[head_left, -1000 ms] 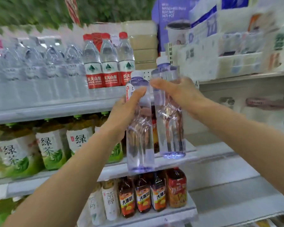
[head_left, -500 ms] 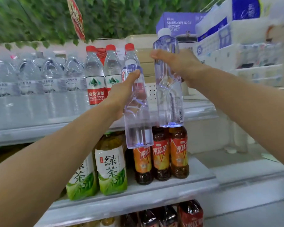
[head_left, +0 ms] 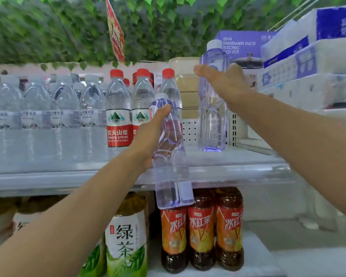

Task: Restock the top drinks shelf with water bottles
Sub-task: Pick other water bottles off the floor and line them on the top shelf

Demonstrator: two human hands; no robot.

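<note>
My right hand (head_left: 226,82) grips the upper part of a clear, white-capped water bottle (head_left: 212,124); its base sits at the level of the top shelf (head_left: 238,164), on the open right end. My left hand (head_left: 150,136) holds a second clear bottle (head_left: 172,172) of the same kind, tilted, in front of the shelf's edge, its base hanging below the edge. Left of both stand red-capped, red-labelled water bottles (head_left: 118,112) on the top shelf.
Rows of clear water bottles (head_left: 38,116) fill the left of the top shelf. Below stand green tea bottles (head_left: 126,240) and red iced-tea bottles (head_left: 202,232). Boxes and white packs (head_left: 308,62) are stacked at the right. A red sign (head_left: 115,33) hangs above.
Both hands have risen with their bottles. The right bottle went from in front of the lower shelves up to the top shelf's surface; the left bottle rose to the shelf edge.
</note>
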